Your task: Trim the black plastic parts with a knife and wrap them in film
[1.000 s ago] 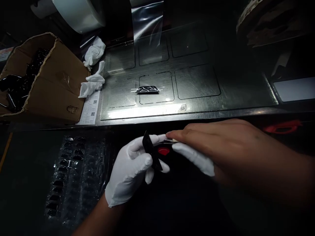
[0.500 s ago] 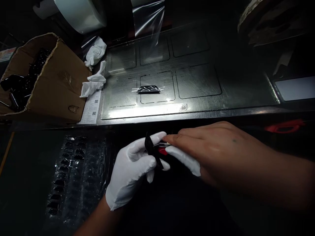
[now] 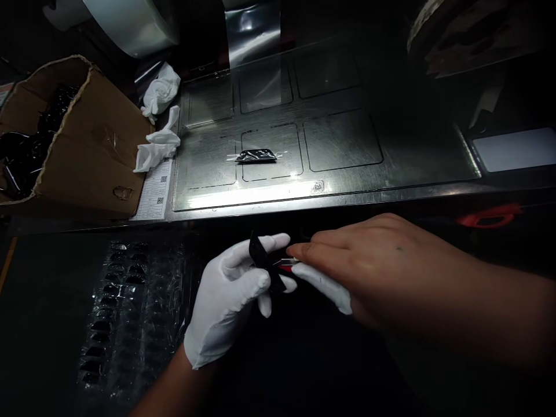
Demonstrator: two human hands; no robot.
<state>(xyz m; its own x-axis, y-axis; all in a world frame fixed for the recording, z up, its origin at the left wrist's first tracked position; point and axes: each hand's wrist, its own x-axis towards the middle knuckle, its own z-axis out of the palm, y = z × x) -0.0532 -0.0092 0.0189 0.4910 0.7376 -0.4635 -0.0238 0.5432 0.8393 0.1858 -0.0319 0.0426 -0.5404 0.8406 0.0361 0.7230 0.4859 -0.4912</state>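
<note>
My left hand (image 3: 228,295), in a white glove, grips a small black plastic part (image 3: 264,263) between thumb and fingers, tilted over the dark space in front of the bench. Close to its right edge is my right hand (image 3: 343,255), mostly bare with a white cover on the thumb. It pinches a small knife (image 3: 286,262) with a metal blade and some red on it. The blade's tip points at the black part; whether it touches cannot be made out. Another black part (image 3: 255,156), wrapped in clear film, lies on the metal plate (image 3: 343,145).
A cardboard box (image 3: 93,139) of black parts stands at the left, beside crumpled white gloves (image 3: 158,142) and a printed sheet (image 3: 152,191). Below is a clear tray (image 3: 134,313) with several black parts. A film roll (image 3: 134,26) and a red-handled tool (image 3: 490,216) are farther off.
The black part has turned slightly in my left hand, showing more of its broad face. My right hand keeps the knife beside it. The whole view has shifted a little.
</note>
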